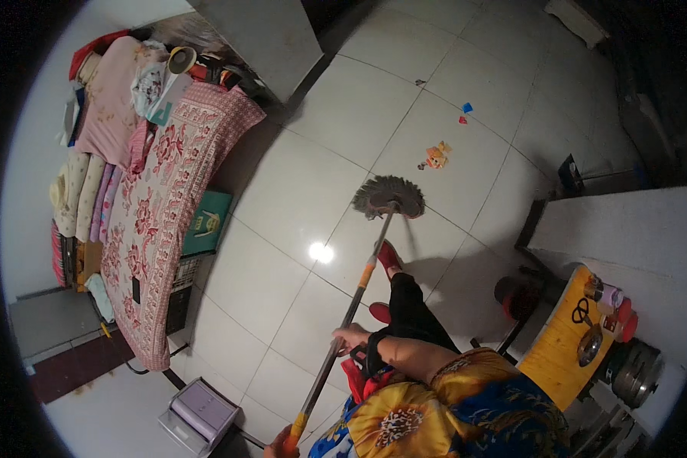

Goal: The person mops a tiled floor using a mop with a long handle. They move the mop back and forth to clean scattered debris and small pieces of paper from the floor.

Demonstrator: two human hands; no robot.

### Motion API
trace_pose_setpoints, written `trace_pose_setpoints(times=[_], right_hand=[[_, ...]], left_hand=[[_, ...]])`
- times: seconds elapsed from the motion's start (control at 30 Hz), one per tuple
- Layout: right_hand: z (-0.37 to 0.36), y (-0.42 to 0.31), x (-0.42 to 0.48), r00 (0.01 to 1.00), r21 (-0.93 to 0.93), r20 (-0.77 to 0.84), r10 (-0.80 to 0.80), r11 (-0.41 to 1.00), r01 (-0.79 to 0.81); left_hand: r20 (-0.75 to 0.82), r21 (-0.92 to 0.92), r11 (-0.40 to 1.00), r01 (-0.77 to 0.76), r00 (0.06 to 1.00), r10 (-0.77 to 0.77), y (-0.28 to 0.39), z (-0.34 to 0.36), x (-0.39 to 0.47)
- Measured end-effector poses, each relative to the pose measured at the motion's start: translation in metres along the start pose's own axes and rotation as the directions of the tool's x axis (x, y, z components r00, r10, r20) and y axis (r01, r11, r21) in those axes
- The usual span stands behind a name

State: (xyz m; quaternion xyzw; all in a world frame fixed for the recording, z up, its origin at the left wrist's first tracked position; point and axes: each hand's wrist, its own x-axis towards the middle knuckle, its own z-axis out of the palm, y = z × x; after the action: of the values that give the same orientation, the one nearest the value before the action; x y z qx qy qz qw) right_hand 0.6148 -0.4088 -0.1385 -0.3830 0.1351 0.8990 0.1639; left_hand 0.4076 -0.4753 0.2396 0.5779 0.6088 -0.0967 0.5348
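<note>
A long-handled broom [352, 303] slants across the view, its handle grey with orange sections. My right hand [352, 339] is closed around the middle of the handle, with a black band at the wrist. Near the handle's top end, my left hand [279, 443] grips an orange section, partly cut off by the bottom edge. The broom head [389, 197] has grey bristles and is at the tiled floor [286, 189], ahead of my red shoe [387, 257]. Just beyond the bristles lie crumpled orange and yellow wrappers [437, 157]. Farther off are a blue scrap [467, 107], a red scrap [462, 120] and a small dark scrap [419, 83].
On the left stands a bed [143, 223] with a red floral cover, bedding and a phone [136, 290]. A green box [208, 223] sits beneath its edge. A purple container [203, 409] is at lower left. On the right, a yellow tabletop [549, 355] holds scissors [580, 311] and jars.
</note>
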Motion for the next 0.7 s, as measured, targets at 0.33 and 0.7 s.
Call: trace_pose_setpoints(times=[0.33, 0.7], right_hand=[[-0.082, -0.156, -0.069, 0.772, 0.125, -0.446, -0.453, 0.822, 0.555], [-0.236, -0.333, -0.142, 0.667, 0.018, -0.438, -0.603, 0.736, 0.677]], left_hand=[[0.064, 0.099, 0.977, -0.189, 0.981, 0.184, 0.075, 0.026, 0.193], [0.307, 0.228, 0.845, -0.484, 0.859, 0.409, 0.294, 0.043, 0.410]])
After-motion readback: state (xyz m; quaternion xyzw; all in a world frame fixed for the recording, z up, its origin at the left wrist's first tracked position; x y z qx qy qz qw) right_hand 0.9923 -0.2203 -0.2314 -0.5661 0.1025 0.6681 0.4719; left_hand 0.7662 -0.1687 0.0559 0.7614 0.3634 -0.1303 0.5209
